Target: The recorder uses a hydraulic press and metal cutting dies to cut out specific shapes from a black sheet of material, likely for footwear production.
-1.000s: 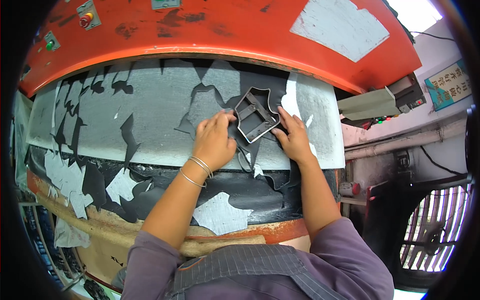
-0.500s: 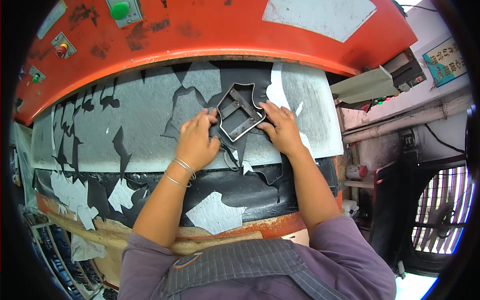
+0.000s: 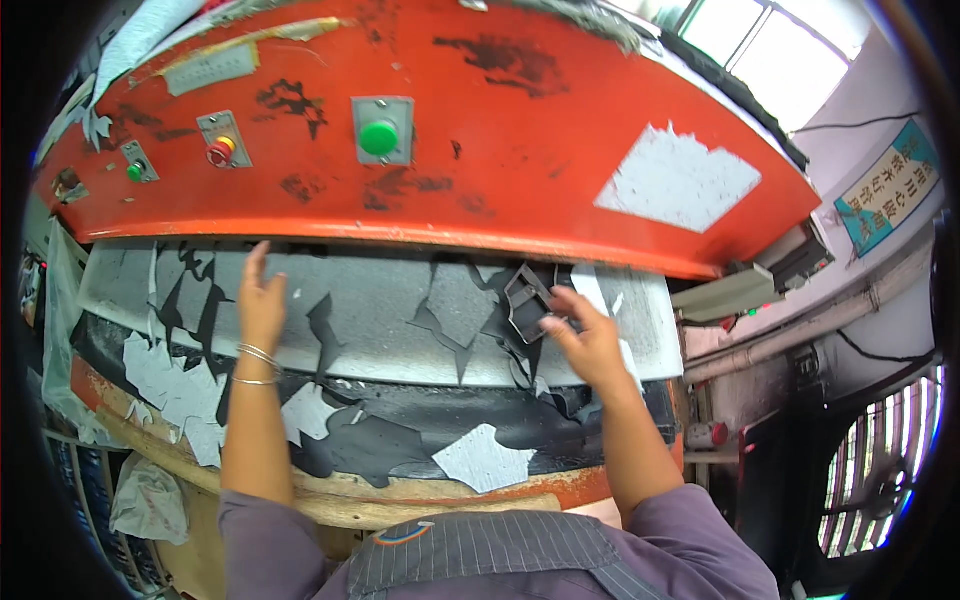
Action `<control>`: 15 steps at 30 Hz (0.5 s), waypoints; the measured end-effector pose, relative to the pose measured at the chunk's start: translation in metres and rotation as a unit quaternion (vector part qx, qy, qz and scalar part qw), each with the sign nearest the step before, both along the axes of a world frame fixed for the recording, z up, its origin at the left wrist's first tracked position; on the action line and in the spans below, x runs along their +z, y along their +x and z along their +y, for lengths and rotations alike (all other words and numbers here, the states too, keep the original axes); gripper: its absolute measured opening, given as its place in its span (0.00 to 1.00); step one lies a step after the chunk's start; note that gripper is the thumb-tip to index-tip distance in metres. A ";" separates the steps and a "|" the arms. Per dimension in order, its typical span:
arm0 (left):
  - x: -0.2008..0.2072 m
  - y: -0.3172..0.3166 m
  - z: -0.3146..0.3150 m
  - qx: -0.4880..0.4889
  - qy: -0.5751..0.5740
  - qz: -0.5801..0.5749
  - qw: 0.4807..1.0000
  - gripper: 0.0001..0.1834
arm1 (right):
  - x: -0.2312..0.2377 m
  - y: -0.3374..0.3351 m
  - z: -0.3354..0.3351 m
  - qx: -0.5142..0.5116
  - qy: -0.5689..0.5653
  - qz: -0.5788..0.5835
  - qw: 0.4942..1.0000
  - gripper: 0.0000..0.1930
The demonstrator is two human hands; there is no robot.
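A metal cutting die (image 3: 524, 292), an angular frame with crossbars, lies on dark sheet material on the press bed (image 3: 380, 300), partly under the red beam. My right hand (image 3: 588, 340) is just to its right, fingers spread and bent. Whether a fingertip still touches the die I cannot tell. Well to the left, my left hand (image 3: 262, 305) is raised over the bed with its fingers stretched towards the beam, holding nothing. Ragged dark offcuts (image 3: 322, 335) lie on the bed between my hands.
The red press beam (image 3: 480, 190) spans the far side. It carries a large green button (image 3: 379, 138), a red knob (image 3: 221, 151) and a small green button (image 3: 136, 171). Pale scraps (image 3: 485, 460) lie on the black near edge. A grey control box (image 3: 725, 292) juts out at right.
My left hand has left the die and moved far to the left. My right hand has loosened from the die's side. The view has tilted up, showing more of the red beam.
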State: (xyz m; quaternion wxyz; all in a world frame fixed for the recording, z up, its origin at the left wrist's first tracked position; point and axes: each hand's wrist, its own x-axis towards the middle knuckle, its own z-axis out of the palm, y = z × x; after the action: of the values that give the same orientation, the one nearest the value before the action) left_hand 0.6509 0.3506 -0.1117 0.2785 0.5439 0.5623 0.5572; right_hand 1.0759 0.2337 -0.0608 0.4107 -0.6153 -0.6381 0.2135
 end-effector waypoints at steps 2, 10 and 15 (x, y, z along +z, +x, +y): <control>0.012 -0.070 0.013 0.079 0.010 0.016 0.997 0.31 | 0.020 -0.044 0.004 0.053 0.016 -0.003 0.998 0.25; 0.104 -0.336 0.029 0.428 0.210 0.314 0.821 0.40 | 0.139 -0.210 0.043 0.109 0.183 0.023 0.977 0.24; 0.128 -0.299 -0.003 0.131 0.025 0.159 0.978 0.29 | 0.125 -0.196 0.052 0.055 0.162 -0.095 0.981 0.18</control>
State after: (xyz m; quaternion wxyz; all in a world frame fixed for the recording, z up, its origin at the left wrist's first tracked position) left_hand 0.3515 0.3472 0.0166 0.0966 0.5539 0.6520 0.5088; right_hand 0.8802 0.2858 0.0638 0.4303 -0.5217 -0.7333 0.0699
